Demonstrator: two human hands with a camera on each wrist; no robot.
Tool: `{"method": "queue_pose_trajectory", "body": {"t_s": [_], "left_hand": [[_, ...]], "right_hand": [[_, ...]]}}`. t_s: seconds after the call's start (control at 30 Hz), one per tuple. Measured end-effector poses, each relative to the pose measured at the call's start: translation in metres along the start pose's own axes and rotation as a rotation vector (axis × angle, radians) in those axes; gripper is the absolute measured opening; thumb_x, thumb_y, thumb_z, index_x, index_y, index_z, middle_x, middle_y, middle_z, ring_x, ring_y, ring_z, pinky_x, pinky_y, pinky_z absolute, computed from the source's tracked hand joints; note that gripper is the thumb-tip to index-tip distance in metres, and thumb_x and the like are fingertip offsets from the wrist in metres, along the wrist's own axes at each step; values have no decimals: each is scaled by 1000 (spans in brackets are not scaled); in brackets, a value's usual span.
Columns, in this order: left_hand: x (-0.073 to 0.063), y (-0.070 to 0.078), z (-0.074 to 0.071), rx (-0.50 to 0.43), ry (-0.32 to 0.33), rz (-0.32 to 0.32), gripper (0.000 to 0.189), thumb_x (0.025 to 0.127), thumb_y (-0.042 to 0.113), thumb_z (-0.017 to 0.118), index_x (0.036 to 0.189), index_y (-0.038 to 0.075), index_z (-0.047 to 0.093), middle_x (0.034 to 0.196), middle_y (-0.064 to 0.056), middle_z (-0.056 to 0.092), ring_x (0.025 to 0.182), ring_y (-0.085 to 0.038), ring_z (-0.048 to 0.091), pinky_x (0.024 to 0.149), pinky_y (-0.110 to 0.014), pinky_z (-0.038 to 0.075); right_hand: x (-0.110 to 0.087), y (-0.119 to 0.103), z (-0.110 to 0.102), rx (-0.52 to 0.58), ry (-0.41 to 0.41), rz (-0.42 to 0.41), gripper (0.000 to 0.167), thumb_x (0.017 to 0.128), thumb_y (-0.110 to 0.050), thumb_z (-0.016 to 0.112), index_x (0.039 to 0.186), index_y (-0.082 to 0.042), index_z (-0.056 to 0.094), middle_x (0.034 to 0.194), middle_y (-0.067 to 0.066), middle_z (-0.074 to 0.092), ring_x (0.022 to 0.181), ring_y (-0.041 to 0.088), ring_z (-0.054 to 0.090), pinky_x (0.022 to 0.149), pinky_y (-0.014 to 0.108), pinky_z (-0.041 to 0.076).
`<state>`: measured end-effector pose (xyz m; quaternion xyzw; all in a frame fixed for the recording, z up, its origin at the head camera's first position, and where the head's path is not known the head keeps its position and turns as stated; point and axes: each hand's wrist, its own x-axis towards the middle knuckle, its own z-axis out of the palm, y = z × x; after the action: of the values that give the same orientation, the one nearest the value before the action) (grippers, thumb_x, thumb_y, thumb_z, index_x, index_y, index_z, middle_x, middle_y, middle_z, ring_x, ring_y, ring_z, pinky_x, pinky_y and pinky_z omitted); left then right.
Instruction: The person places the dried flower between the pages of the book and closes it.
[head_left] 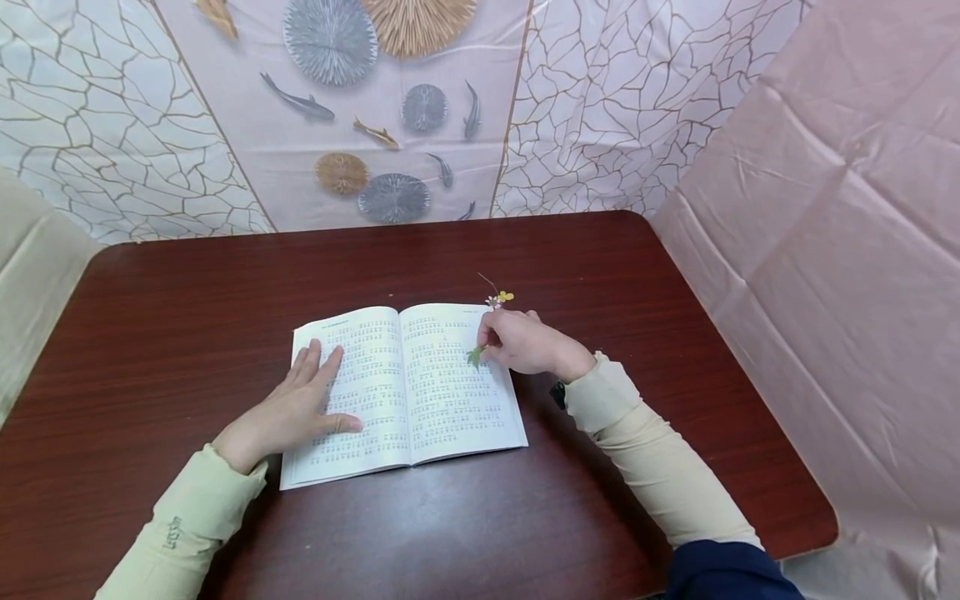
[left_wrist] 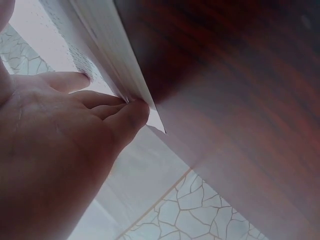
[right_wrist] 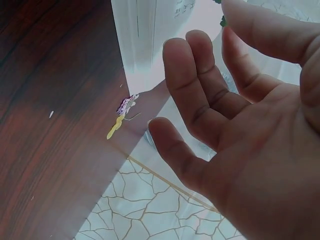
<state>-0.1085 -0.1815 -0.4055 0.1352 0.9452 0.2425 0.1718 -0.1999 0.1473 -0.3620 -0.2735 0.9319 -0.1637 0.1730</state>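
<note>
White and open, the book lies on the dark red bench. The left hand rests on the book's left half, thumb and fingers spread. The right hand pinches a green leaf between thumb and finger, over the right half. Small flowers sit by the book's far right corner; they seem to touch it, though the view there is poor.

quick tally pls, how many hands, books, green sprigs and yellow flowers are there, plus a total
Left hand and right hand: 2
Open book: 1
Green sprig, pinched in the right hand: 1
Yellow flower, near the book's top right corner: 1
Total: 5
</note>
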Motion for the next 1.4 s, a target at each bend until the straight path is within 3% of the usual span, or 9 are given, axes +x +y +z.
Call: {"method": "queue_pose_trajectory", "body": {"t_s": [0.67, 1.03, 1.4], "left_hand": [[1, -4, 3, 0, 3, 13, 120, 76, 64, 71, 154, -3, 9, 157, -30, -9, 143, -48, -7, 109, -66, 12], [0, -3, 1, -20, -2, 9, 118, 77, 63, 70, 154, -2, 9, 157, -30, -10, 144, -47, -7, 108, -67, 12], [0, -3, 2, -16, -1, 2, 119, 76, 65, 70, 154, -1, 9, 157, -29, -10, 144, -46, -8, 108, -67, 13]], "right_hand": [[2, 1, 7, 12, 5, -1, 5, 90, -11, 64, 93, -14, 62, 82, -5, 60, 81, 13, 55, 85, 41, 34], [1, 0, 8, 35, -43, 28, 26, 82, -24, 80, 95, -13, 61, 78, -2, 56, 76, 14, 53, 83, 39, 30], [5, 4, 13, -3, -1, 33, 25, 82, -26, 80, 93, -14, 62, 80, -3, 57, 78, 13, 53, 81, 40, 33]]}}
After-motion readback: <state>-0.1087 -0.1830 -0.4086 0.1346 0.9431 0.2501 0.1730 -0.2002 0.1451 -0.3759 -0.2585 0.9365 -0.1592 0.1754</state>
